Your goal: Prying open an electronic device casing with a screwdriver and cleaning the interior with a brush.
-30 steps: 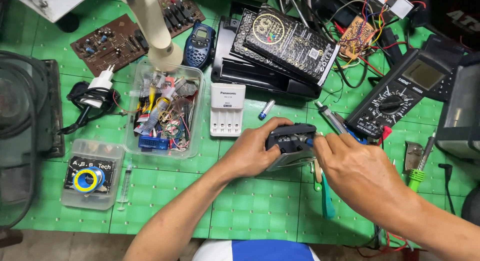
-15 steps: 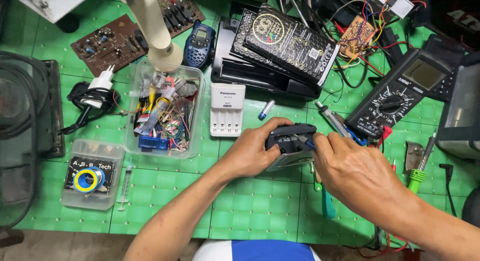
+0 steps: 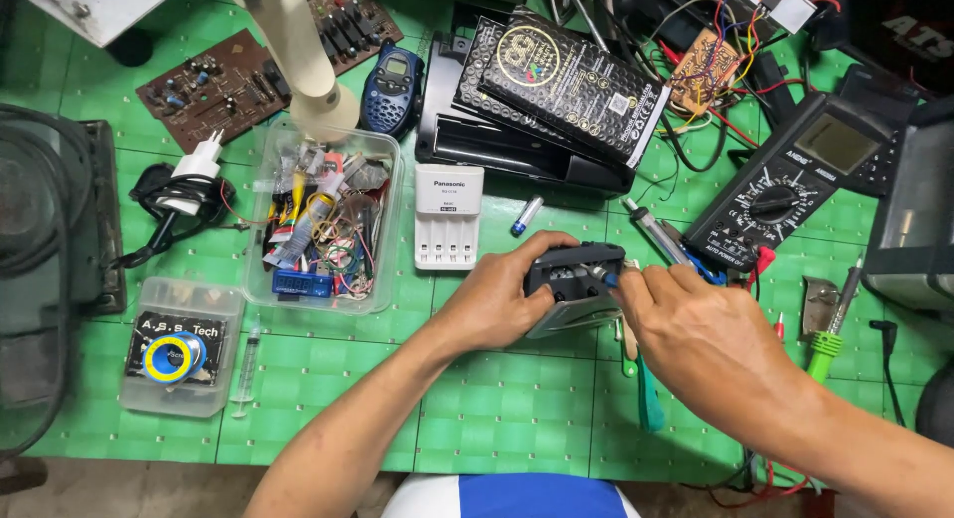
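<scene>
My left hand point(image 3: 502, 297) grips a small dark grey device point(image 3: 574, 274) with an open compartment, holding it tilted above the green cutting mat point(image 3: 497, 399). My right hand point(image 3: 701, 339) pinches a small blue-tipped cell at the device's right end, fingertips touching the compartment. A loose battery with a blue end point(image 3: 526, 216) lies on the mat just behind the device, beside a white battery charger point(image 3: 447, 218).
A clear tub of wires and parts point(image 3: 323, 230) sits left of the charger. A multimeter point(image 3: 790, 195) lies at right, with a soldering iron point(image 3: 830, 329) and a green-handled tool point(image 3: 646, 394) near my right hand. Circuit boards point(image 3: 224, 81), a blue handset point(image 3: 393, 86) and black cases point(image 3: 556, 90) fill the back.
My right hand's fingertips have shifted slightly left against the device's right end. My left hand keeps the same grip.
</scene>
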